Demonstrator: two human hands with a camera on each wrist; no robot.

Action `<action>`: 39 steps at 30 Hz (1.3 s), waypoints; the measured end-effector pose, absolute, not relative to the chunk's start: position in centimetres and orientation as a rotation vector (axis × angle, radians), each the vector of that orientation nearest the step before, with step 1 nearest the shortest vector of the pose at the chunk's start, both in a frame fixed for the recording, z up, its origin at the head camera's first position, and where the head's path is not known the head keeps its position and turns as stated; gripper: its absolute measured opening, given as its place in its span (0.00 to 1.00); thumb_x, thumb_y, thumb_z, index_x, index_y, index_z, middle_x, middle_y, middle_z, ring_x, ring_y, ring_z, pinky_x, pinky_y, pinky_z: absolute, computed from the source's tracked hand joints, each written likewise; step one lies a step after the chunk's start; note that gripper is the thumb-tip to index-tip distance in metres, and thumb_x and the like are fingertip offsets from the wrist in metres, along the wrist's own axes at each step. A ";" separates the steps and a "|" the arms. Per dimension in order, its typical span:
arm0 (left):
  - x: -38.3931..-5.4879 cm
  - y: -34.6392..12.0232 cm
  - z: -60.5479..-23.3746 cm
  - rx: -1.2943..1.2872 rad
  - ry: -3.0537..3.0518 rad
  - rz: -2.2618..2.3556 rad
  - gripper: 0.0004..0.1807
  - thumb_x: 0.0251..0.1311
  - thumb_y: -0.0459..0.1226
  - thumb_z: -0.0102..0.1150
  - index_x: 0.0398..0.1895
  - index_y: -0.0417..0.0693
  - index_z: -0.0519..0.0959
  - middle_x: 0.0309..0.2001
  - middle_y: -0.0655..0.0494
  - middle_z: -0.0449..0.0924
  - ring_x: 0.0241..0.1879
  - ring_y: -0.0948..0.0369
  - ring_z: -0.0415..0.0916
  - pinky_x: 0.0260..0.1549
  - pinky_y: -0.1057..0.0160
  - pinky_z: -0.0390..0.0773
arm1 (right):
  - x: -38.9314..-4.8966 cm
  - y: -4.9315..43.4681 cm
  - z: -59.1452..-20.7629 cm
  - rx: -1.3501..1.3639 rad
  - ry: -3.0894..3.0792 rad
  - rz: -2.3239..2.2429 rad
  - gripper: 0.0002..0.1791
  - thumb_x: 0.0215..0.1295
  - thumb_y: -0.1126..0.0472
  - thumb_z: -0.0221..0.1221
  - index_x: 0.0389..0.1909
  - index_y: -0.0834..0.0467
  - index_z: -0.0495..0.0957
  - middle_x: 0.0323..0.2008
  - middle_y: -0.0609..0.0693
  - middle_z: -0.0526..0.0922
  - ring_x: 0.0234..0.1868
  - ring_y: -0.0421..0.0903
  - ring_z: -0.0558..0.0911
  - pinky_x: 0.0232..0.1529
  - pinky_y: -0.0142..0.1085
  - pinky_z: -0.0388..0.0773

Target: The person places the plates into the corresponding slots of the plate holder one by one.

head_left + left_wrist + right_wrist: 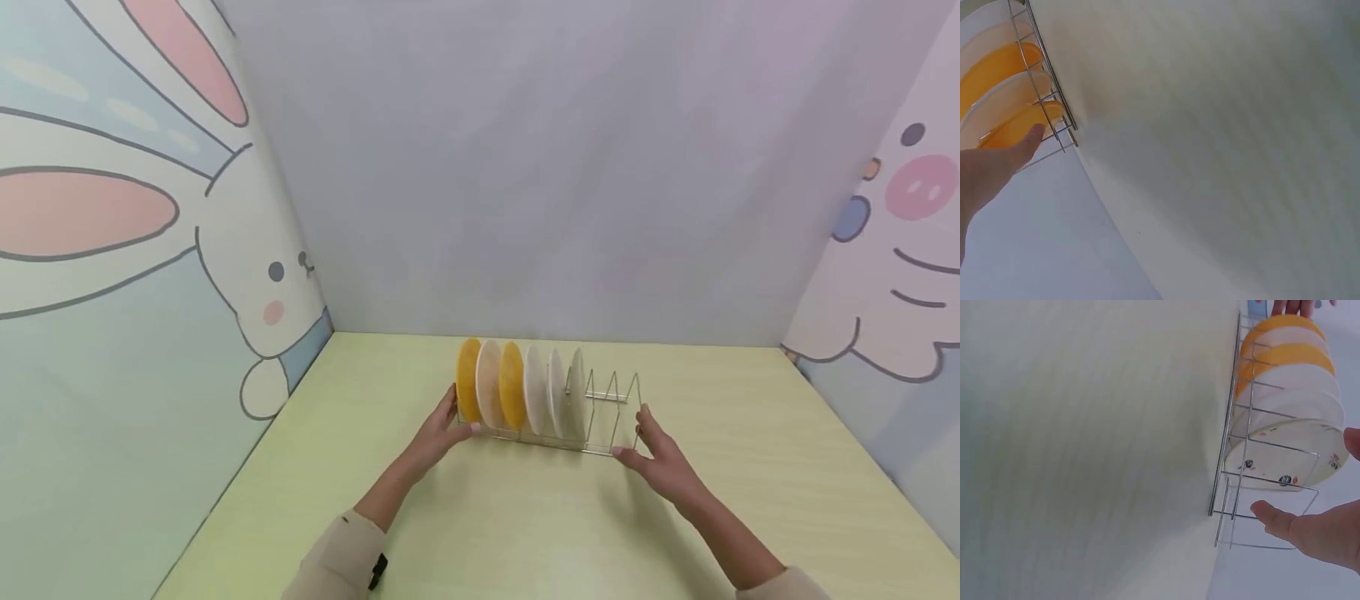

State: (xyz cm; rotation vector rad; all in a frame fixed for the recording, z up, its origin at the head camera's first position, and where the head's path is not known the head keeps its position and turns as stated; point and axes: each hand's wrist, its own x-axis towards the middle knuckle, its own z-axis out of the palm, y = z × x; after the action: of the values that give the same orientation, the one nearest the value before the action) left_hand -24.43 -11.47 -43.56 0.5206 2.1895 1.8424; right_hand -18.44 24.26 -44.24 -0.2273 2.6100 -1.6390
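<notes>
A wire dish rack [551,446] stands on the table with several plates upright in its left and middle slots. From the left come a yellow plate [468,379], a pale pinkish plate [489,385], another yellow plate [512,386], then white ones. The rightmost plate [1288,453] has small dark and red prints. My left hand [435,433] holds the rack's left end, thumb at the front beside the yellow plate, other fingers mostly hidden. My right hand [663,462] grips the right end, thumb at the front lower wire, fingers at the end wire.
The pale yellow table [525,533] reaches a plain grey back wall [525,167]. Side walls carry a cartoon rabbit [255,275] on the left and a pig [885,250] on the right. A small black object [378,572] shows by the left sleeve.
</notes>
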 end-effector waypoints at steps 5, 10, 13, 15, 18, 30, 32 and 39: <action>-28.0 -12.5 -45.4 0.524 2.184 1.902 0.37 0.65 0.41 0.50 0.74 0.57 0.44 0.71 0.54 0.47 0.68 0.52 0.46 0.59 0.41 0.52 | -16.7 22.4 -44.1 -0.237 2.535 -1.669 0.53 0.64 0.55 0.58 0.69 0.66 0.25 0.69 0.68 0.33 0.67 0.67 0.40 0.59 0.60 0.48; -29.7 -13.1 -45.8 0.389 2.188 1.970 0.37 0.63 0.47 0.52 0.73 0.54 0.50 0.70 0.51 0.52 0.66 0.49 0.54 0.56 0.37 0.55 | -15.1 20.5 -44.3 -0.285 2.422 -1.712 0.54 0.62 0.57 0.59 0.69 0.65 0.25 0.70 0.65 0.32 0.68 0.63 0.40 0.59 0.56 0.56; -30.2 -13.2 -46.1 0.336 2.184 1.980 0.38 0.62 0.47 0.54 0.73 0.52 0.50 0.70 0.50 0.52 0.65 0.48 0.55 0.56 0.38 0.56 | -14.4 19.9 -44.4 -0.307 2.379 -1.716 0.54 0.62 0.58 0.59 0.69 0.64 0.25 0.70 0.65 0.32 0.68 0.62 0.39 0.59 0.56 0.57; -30.4 -13.1 -46.2 0.319 2.180 1.981 0.39 0.62 0.48 0.54 0.73 0.53 0.50 0.70 0.50 0.52 0.65 0.48 0.55 0.56 0.38 0.56 | -14.2 19.7 -44.4 -0.308 2.375 -1.717 0.54 0.62 0.59 0.59 0.69 0.65 0.25 0.70 0.65 0.32 0.68 0.61 0.39 0.59 0.56 0.57; -30.4 -13.0 -46.5 0.349 2.176 1.997 0.38 0.62 0.46 0.55 0.73 0.53 0.50 0.69 0.50 0.53 0.65 0.49 0.55 0.56 0.37 0.56 | -14.2 19.8 -44.4 -0.282 2.385 -1.730 0.53 0.62 0.59 0.59 0.70 0.65 0.27 0.70 0.65 0.33 0.68 0.62 0.41 0.58 0.56 0.58; -25.2 -9.5 -45.4 0.210 2.467 1.992 0.50 0.57 0.46 0.58 0.74 0.54 0.36 0.73 0.51 0.31 0.70 0.50 0.30 0.61 0.39 0.38 | -16.7 23.4 -43.1 -0.113 2.578 -1.799 0.43 0.70 0.49 0.49 0.72 0.61 0.35 0.70 0.66 0.38 0.68 0.64 0.43 0.60 0.60 0.49; -24.3 -8.8 -45.0 0.201 2.473 1.995 0.50 0.57 0.47 0.58 0.74 0.54 0.37 0.73 0.52 0.32 0.70 0.51 0.30 0.61 0.40 0.38 | -17.6 23.9 -43.0 -0.148 2.558 -1.833 0.42 0.71 0.48 0.47 0.72 0.61 0.34 0.70 0.66 0.37 0.69 0.63 0.41 0.60 0.62 0.46; -23.1 -7.2 -45.0 0.194 2.405 1.963 0.52 0.53 0.50 0.61 0.74 0.54 0.40 0.73 0.51 0.38 0.69 0.48 0.37 0.61 0.41 0.44 | -20.5 23.9 -43.3 -0.167 2.416 -1.881 0.41 0.72 0.44 0.41 0.72 0.61 0.32 0.70 0.65 0.34 0.69 0.63 0.38 0.62 0.60 0.40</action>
State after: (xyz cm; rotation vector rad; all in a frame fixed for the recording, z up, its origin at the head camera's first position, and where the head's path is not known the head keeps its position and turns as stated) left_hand -23.14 -7.18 -45.02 0.1943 2.4052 1.9628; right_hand -20.47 23.86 -43.35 -0.1666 2.4156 -1.8814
